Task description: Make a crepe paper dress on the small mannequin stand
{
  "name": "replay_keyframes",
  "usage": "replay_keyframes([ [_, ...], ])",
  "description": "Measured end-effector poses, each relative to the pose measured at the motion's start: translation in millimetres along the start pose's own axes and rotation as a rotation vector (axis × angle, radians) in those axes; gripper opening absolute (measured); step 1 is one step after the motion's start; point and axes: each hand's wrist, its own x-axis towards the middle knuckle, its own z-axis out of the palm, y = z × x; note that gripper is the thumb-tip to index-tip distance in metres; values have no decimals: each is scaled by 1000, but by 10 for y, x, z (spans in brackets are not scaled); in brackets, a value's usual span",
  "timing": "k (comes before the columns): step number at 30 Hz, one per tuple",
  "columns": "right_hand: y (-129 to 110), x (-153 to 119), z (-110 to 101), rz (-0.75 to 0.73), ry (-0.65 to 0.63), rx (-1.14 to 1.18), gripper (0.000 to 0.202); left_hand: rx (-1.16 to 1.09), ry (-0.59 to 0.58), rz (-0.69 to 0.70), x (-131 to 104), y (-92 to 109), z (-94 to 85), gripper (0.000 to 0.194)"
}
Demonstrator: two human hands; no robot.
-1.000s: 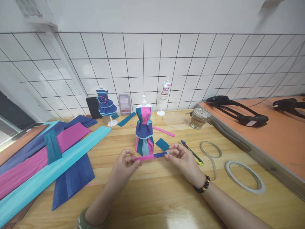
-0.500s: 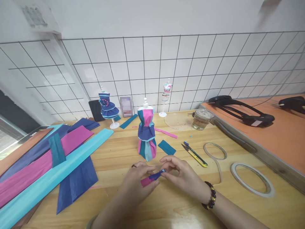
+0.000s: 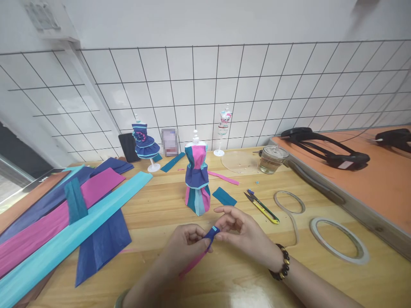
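Observation:
Between my hands is a small folded crepe paper strip (image 3: 212, 232), dark blue with a light blue patch at its upper end and a pink tail hanging to the lower left. My left hand (image 3: 189, 244) pinches it between thumb and fingers at the middle. At the upper right end, my right hand (image 3: 242, 231) has thumb and fingertips closed on the blue part. Just beyond stands a mini dress form (image 3: 197, 175) clothed in pink, teal, dark blue and light blue paper. A teal paper piece (image 3: 224, 196) lies past my right hand.
Yellow-handled thread snips (image 3: 262, 208) and two tape rolls (image 3: 340, 240) lie at right. A glass cup (image 3: 272, 159) stands behind. Long paper strips (image 3: 105, 205) cover the left side. Two more dress forms (image 3: 146, 141) and a phone (image 3: 128, 147) stand near the tiled wall.
The strip has turned in my fingers; its light blue patch now faces up and the pink tail hangs lower left. My left fingers have curled in more.

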Motion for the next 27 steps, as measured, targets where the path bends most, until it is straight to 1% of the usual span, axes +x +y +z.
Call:
replay_keyframes([
  [4,21,9,-2,8,32,6,43,-21,-16,-25,-2,-3,-7,15],
  [10,46,20,12,0,72,-38,42,-27,-19,-11,-11,-17,26,15],
  [13,36,19,12,6,64,-41,41,-63,-17,-30,-6,-23,26,15],
  [19,33,7,14,-25,25,-39,43,-89,-33,-6,4,-31,15,17],
  [24,57,10,18,-65,58,-99,42,-34,-15,-58,-9,1,54,17],
  [27,70,10,23,-73,66,-117,38,3,-4,-63,-22,21,79,16],
])
